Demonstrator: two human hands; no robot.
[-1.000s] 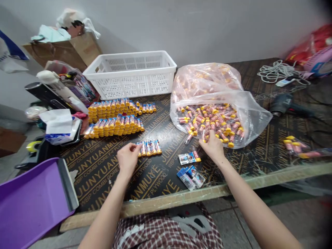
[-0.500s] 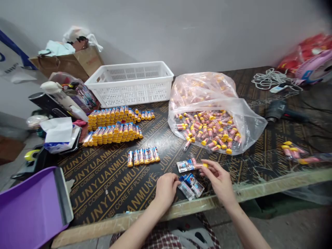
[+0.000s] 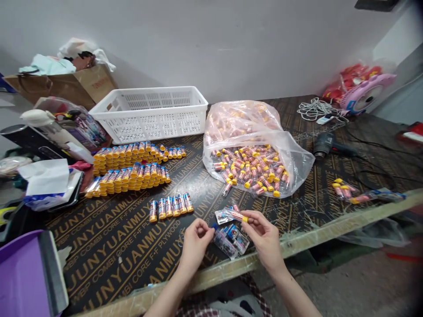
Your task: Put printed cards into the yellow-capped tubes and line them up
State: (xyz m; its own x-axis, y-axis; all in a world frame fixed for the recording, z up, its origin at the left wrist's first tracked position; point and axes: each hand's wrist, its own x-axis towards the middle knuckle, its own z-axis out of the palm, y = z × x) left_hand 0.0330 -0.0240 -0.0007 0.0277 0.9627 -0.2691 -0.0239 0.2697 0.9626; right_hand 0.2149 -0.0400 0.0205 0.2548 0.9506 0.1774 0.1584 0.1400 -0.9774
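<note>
Over the black, gold-lettered tabletop (image 3: pixel 139 251), the right hand (image 3: pixel 264 237) grips a yellow-capped pink tube (image 3: pixel 235 215), best kept aligned with the clear, blue-edged plastic sleeve (image 3: pixel 225 242) the left hand (image 3: pixel 196 242) pinches.

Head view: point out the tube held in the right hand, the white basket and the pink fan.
Held tube (image 3: pixel 235 214), head view: middle of its barrel.
White basket (image 3: pixel 156 125), head view: its perforated front wall.
Pink fan (image 3: pixel 367 99), head view: centre of its round front.
</note>
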